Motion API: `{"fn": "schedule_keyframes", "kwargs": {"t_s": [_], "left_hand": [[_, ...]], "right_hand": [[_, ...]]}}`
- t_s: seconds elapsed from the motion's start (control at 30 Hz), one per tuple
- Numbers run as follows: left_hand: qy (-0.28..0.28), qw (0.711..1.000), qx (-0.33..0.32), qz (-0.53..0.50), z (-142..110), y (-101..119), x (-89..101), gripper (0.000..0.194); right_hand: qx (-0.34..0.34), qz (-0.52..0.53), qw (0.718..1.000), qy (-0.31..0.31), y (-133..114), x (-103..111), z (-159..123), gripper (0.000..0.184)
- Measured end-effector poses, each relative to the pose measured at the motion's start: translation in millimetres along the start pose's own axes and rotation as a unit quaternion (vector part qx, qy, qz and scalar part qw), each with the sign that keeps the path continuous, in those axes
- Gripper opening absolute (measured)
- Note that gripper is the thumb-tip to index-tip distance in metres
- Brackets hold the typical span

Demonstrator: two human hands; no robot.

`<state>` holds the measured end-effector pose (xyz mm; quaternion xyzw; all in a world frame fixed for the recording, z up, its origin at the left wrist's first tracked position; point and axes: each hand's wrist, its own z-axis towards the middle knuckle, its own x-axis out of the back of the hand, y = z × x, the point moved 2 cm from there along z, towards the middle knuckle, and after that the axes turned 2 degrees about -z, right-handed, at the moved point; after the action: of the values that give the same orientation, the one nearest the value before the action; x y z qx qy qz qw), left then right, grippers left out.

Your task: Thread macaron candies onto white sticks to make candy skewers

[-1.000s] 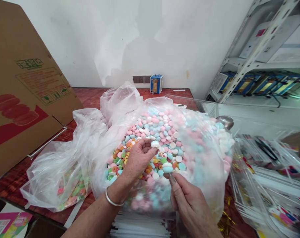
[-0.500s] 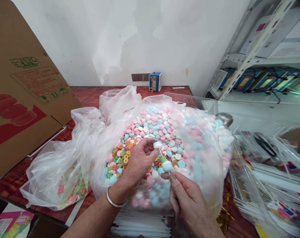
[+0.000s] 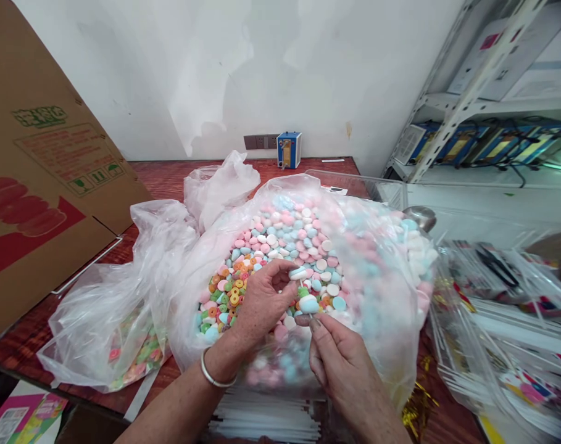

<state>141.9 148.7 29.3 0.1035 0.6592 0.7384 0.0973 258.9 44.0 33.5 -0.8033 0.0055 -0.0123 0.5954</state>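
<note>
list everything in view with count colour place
bags: at least two, translucent, centre, left
sweets: many, pastel, central bag
rings: many, multicoloured, same bag
carton: one, brown, left
table: one, reddish, beneath
devices: several, blue, back, right
sockets: several, grey, back
shelving: one, white, right
metal utensil: one, silver, right
packages: several, clear, right
sticks: many, white, front
tinsel: some, gold, front
bangle: one, silver, left wrist
left hand: one, pinching sweet
right hand: one, pinching loaded skewer

Candies in bag on table | carton: left of bag | shelf: right, rear | socket: on wall behind table
</note>
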Motion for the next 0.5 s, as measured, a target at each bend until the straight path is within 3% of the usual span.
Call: {"fn": "schedule_keyframes", "kwargs": {"t_s": [0.17, 0.33, 0.5], "left_hand": [[-0.020, 1.000, 0.013, -0.006, -2.1, -2.9, -1.6, 0.023], [-0.054, 0.996, 0.025, -0.062, -0.2, -10.9, 2.1, 0.024], [-0.052, 0.997, 0.031, -0.055, -3.0, -9.6, 3.1, 0.036]], "right_hand": [[0.022, -0.022, 0.999, -0.005, 5.8, 0.0, 3.3, 0.042], [0.091, -0.139, 0.986, 0.018, 8.9, 9.8, 4.4, 0.035], [0.122, -0.241, 0.962, 0.030, 3.0, 17.0, 1.7, 0.035]]}}
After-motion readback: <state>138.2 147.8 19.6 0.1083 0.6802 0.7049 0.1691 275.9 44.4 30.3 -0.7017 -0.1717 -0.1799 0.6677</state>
